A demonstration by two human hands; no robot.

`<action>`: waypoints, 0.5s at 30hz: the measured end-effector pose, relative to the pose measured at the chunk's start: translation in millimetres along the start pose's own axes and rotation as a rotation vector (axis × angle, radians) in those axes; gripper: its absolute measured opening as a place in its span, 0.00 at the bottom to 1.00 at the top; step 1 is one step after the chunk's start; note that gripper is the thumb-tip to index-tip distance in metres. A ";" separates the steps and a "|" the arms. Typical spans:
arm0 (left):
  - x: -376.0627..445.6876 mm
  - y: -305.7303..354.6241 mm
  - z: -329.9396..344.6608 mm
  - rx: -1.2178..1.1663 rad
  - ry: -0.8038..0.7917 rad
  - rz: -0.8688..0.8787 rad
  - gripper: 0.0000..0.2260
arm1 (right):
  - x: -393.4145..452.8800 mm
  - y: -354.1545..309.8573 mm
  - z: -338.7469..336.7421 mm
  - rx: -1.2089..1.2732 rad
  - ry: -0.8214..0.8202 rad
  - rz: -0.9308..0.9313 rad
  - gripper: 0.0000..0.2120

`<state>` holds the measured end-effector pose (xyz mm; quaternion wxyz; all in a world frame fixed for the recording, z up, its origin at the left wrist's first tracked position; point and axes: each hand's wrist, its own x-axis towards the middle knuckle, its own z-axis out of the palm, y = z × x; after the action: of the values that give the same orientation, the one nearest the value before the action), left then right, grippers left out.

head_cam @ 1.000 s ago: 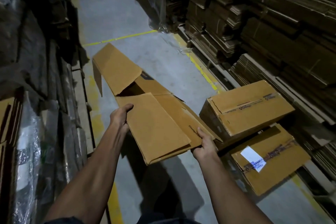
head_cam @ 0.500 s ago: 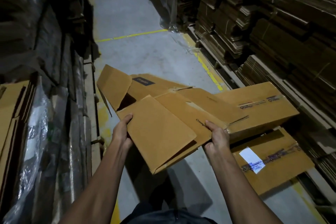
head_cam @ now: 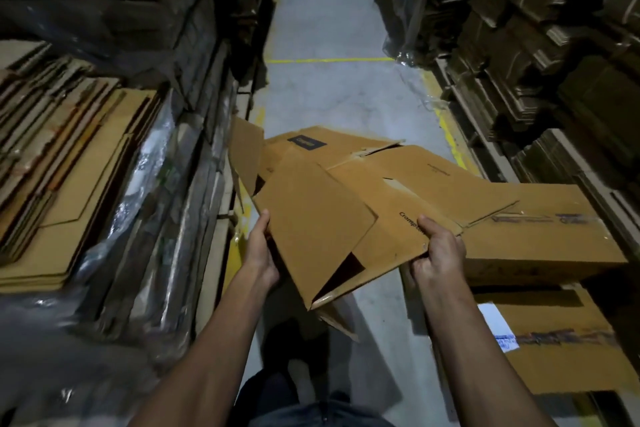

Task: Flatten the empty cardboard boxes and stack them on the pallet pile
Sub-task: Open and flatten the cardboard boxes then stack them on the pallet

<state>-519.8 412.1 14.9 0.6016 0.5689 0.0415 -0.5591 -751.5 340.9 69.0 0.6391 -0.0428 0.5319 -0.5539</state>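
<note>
Cardboard box (head_cam: pixel 349 204), opened out and mostly collapsed, hangs in the air between the two hands in the head view, above the grey concrete floor (head_cam: pixel 332 94) of a narrow aisle. Its long axis runs from the near flaps at the hands away toward the far end of the aisle, leaning slightly left, with the near end lower. A dark gap shows at the near edge where the panels have not closed flat. A black label sits on the far panel, and part of a printed word reads beside the right thumb.

The left hand (head_cam: pixel 260 253) grips the left edge of the near flap, thumb on top and fingers hidden beneath. The right hand (head_cam: pixel 437 253) grips the near right corner, thumb pressed on the upper face and fingers curled under.

Just right of the right hand lies a taped box (head_cam: pixel 540 239), closed and still in shape, resting on another taped box (head_cam: pixel 554 340) that carries a white label. Left of the left hand, well apart, a stack of flattened cardboard sheets (head_cam: pixel 69 184) lies on plastic-wrapped piles. Beyond the right hand, tall stacks of folded cartons (head_cam: pixel 540 45) line the aisle.
</note>
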 end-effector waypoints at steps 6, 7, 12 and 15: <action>-16.2 -33.0 -38.3 -0.010 0.100 -0.173 0.22 | 6.0 11.1 3.0 -0.054 0.023 0.017 0.17; -19.4 -39.7 -44.8 0.006 0.116 -0.218 0.23 | 7.5 13.1 3.5 -0.064 0.032 0.025 0.17; -22.7 -70.3 -86.8 -0.035 0.182 -0.366 0.24 | 10.0 29.7 3.8 -0.138 0.081 0.048 0.20; -28.7 -77.8 -107.8 -0.099 0.241 -0.382 0.17 | 8.8 37.7 3.3 -0.182 0.084 0.043 0.22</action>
<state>-523.3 530.1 -52.7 0.5025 0.5833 0.2475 -0.5882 -725.8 346.9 40.6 0.6214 -0.0663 0.6072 -0.4906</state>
